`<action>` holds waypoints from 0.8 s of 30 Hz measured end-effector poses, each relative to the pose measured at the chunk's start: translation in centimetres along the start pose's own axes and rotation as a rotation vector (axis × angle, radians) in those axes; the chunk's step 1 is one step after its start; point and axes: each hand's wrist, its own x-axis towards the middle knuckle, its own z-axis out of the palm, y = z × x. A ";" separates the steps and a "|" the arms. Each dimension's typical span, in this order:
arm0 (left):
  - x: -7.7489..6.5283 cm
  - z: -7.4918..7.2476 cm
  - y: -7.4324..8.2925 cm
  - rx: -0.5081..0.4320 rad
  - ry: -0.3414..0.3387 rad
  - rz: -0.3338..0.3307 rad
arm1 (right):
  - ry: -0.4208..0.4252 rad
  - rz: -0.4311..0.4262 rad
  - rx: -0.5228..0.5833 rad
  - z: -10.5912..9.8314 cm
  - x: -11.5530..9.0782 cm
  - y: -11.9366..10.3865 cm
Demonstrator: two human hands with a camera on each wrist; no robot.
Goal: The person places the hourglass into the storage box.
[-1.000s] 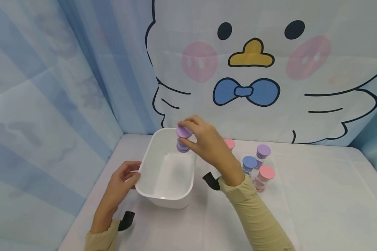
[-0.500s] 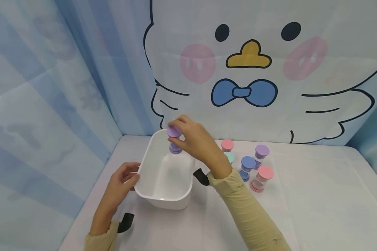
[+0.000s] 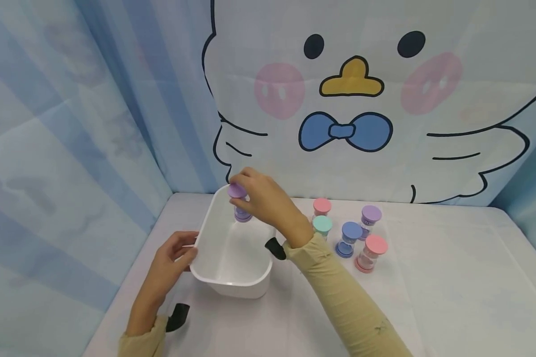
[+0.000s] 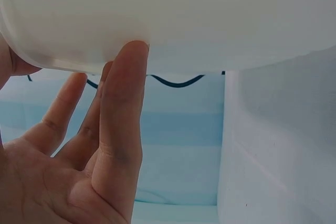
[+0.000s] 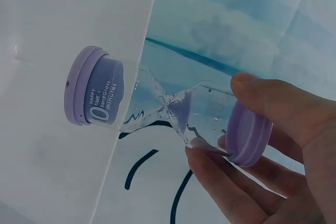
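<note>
My right hand (image 3: 268, 201) holds a purple-capped hourglass (image 3: 242, 214) by its top cap, above the inside of a white tub (image 3: 228, 283). In the right wrist view the thumb and fingers grip one purple cap of the hourglass (image 5: 205, 111); its other end bears the words "10 minutes". Purple sand shows through the clear glass. At the tub's left rim, my left hand (image 3: 171, 260) holds the edge. The left wrist view has its fingers (image 4: 123, 108) against the outer wall of the tub (image 4: 210, 19), with the thumb partly out of frame.
Right of the tub stand several more hourglasses: a pink one (image 3: 322, 205) at the back, a green one (image 3: 322, 224) partly behind my sleeve, a blue one (image 3: 347, 240), a purple one (image 3: 369, 218) and a nearer pink one (image 3: 369, 254). A printed curtain (image 3: 348, 173) hangs behind the white table (image 3: 451, 277).
My right hand has carried the purple hourglass leftward and slightly down over the tub. The green hourglass has come out from behind my arm. My left hand stays at the rim.
</note>
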 end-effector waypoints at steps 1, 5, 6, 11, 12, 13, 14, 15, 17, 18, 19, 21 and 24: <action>0.0 0.0 0.0 -0.001 0.001 0.000 | -0.004 0.001 -0.002 0.1 0.1 -0.1; 0.0 0.0 0.1 0.000 0.008 -0.008 | -0.018 -0.007 -0.006 0.3 0.6 -0.3; 0.0 0.0 0.1 0.003 0.009 -0.011 | -0.024 -0.007 -0.006 0.4 0.7 -0.3; 0.1 0.1 0.0 0.016 0.014 -0.022 | -0.051 -0.002 0.009 0.7 1.2 -0.1; 0.1 0.1 0.0 0.017 0.016 -0.023 | -0.055 0.003 0.013 0.8 1.3 -0.1; 0.1 0.1 0.0 0.017 0.018 -0.024 | -0.057 0.005 0.017 0.9 1.4 0.0; 0.1 0.2 0.0 0.018 0.019 -0.022 | -0.060 0.009 0.021 1.0 1.5 0.1; 0.2 0.2 -0.1 0.018 0.021 -0.020 | -0.063 0.013 0.022 1.1 1.6 0.1; 0.2 0.2 -0.1 0.018 0.021 -0.015 | -0.071 0.022 0.024 1.4 1.9 0.2; 0.2 0.2 -0.1 0.017 0.020 -0.012 | -0.077 0.027 0.025 1.6 2.0 0.3; 0.2 0.2 -0.1 0.016 0.019 -0.010 | -0.085 0.033 0.025 1.7 2.1 0.3; 0.2 0.2 0.0 0.012 0.019 -0.010 | -0.103 0.046 0.020 2.1 2.3 0.5; 0.1 0.2 0.0 0.006 0.019 -0.009 | -0.131 0.066 0.000 2.7 2.7 0.7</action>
